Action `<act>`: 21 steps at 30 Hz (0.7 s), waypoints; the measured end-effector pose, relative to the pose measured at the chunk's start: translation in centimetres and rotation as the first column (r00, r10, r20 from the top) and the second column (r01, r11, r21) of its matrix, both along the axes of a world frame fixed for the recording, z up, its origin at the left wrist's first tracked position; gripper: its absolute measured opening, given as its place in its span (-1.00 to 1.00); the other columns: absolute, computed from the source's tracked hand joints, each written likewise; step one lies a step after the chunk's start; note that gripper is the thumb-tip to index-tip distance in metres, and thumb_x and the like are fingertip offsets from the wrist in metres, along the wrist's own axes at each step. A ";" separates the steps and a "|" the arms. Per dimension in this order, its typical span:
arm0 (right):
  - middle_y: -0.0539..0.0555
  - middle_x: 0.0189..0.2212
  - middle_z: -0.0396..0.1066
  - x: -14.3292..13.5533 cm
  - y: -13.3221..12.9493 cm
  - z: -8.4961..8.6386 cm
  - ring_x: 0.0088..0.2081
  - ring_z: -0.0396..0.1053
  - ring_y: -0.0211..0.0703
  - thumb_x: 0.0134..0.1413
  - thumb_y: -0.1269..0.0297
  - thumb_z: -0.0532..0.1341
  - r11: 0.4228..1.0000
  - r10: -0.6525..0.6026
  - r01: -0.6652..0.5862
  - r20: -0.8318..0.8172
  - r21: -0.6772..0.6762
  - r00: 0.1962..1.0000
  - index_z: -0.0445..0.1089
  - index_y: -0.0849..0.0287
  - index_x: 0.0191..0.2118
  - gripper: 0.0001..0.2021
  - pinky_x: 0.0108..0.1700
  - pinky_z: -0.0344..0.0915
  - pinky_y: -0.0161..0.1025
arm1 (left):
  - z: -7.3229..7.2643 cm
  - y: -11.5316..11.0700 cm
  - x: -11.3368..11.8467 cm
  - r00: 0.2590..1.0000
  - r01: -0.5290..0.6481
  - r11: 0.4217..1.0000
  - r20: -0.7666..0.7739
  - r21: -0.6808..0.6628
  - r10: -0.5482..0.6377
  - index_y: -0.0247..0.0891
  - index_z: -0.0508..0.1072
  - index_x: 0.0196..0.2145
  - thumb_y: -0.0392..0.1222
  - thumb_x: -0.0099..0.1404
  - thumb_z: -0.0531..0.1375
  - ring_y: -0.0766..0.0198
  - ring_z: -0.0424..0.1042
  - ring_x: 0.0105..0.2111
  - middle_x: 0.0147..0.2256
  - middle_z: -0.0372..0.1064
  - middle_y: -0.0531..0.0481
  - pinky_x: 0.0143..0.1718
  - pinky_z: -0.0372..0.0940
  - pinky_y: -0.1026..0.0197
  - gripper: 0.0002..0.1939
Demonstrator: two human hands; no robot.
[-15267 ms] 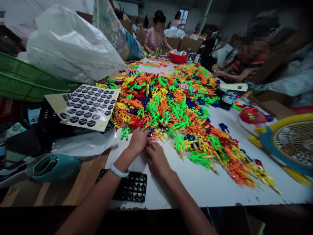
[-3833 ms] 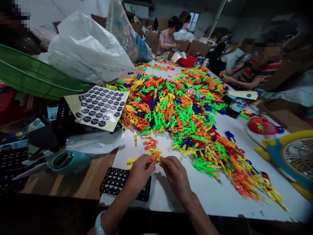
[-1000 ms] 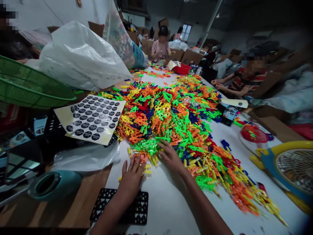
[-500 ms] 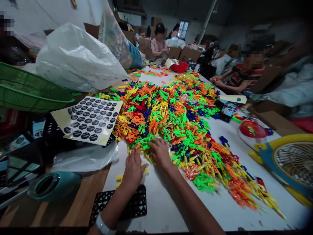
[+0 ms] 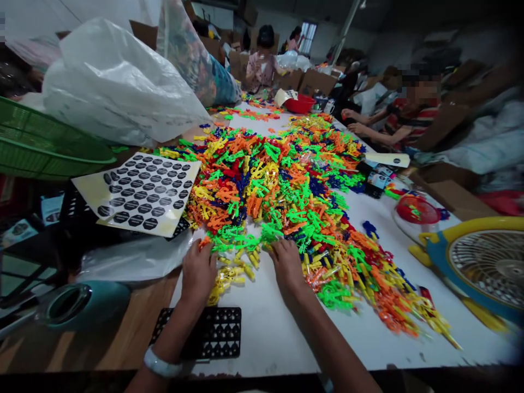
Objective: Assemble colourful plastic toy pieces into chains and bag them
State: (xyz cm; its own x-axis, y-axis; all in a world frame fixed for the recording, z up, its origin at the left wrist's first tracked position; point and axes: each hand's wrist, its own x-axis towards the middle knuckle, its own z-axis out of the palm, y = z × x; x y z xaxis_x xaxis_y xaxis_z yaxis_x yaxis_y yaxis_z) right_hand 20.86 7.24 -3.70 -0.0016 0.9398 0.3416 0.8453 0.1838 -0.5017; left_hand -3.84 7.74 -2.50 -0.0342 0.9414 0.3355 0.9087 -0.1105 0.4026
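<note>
A big heap of small plastic pieces point(image 5: 282, 196) in green, orange, yellow, red and dark blue lies before me, some in clear wrapping. My left hand point(image 5: 199, 273) rests at its near left edge, fingers bent apart from the thumb and the tips by an orange piece point(image 5: 205, 240). With fingers reaching forward, my right hand point(image 5: 287, 265) touches green pieces point(image 5: 271, 232) at the heap's front. Between the hands lie loose yellow pieces point(image 5: 231, 274) on the white tabletop point(image 5: 260, 316). Neither hand visibly lifts anything. Below my left forearm sits a black perforated tray point(image 5: 221, 333).
Left of the heap are a sheet of black round stickers point(image 5: 143, 188), a green basket point(image 5: 45, 144), a clear plastic bag point(image 5: 118, 82) and a teal jar point(image 5: 85, 305). A yellow-blue fan point(image 5: 487, 262) stands right. People sit at the far end and right side.
My hands have moved apart, left hand leftward and right hand rightward. More yellow pieces now show between them, and some green pieces have shifted right. The view has tilted slightly.
</note>
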 end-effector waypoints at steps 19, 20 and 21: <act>0.22 -0.21 0.41 -5.1 2.6 1.4 -0.12 0.30 0.05 0.11 0.26 0.23 0.986 0.123 -0.126 -0.033 -0.112 0.992 0.46 0.26 -0.16 -0.78 -0.03 0.26 -0.03 | 0.5 -1.1 4.5 0.956 0.245 0.961 -0.134 -0.126 -0.261 -0.32 0.25 0.17 -0.24 0.31 0.10 -0.07 0.26 0.13 0.19 0.20 -0.31 0.09 0.17 -0.12 -0.53; 0.19 -0.23 0.43 -5.3 2.5 1.5 -0.13 0.32 0.00 0.13 0.25 0.21 0.978 0.145 -0.160 -0.122 -0.131 0.982 0.46 0.23 -0.19 -0.81 -0.05 0.28 -0.08 | 0.5 -0.7 4.5 0.957 0.248 0.961 -0.125 -0.123 -0.262 -0.30 0.25 0.17 -0.25 0.29 0.12 -0.06 0.27 0.12 0.18 0.22 -0.30 0.08 0.18 -0.12 -0.51; 0.15 -0.25 0.45 -5.3 2.4 1.6 -0.16 0.35 -0.05 0.17 0.24 0.17 0.964 0.182 -0.220 -0.231 -0.148 0.956 0.46 0.21 -0.20 -0.81 -0.07 0.30 -0.13 | 0.5 -0.5 4.3 0.957 0.256 0.960 -0.111 -0.113 -0.268 -0.28 0.26 0.16 -0.26 0.28 0.12 -0.04 0.28 0.10 0.17 0.24 -0.27 0.07 0.19 -0.10 -0.52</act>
State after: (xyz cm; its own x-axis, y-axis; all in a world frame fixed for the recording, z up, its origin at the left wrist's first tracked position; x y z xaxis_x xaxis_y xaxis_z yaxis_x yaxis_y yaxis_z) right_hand 15.57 9.62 -2.14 -0.1412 0.9717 0.1893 0.6689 0.2346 -0.7053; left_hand 0.49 7.23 -2.01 0.2539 0.9397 0.2291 0.8963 -0.3176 0.3095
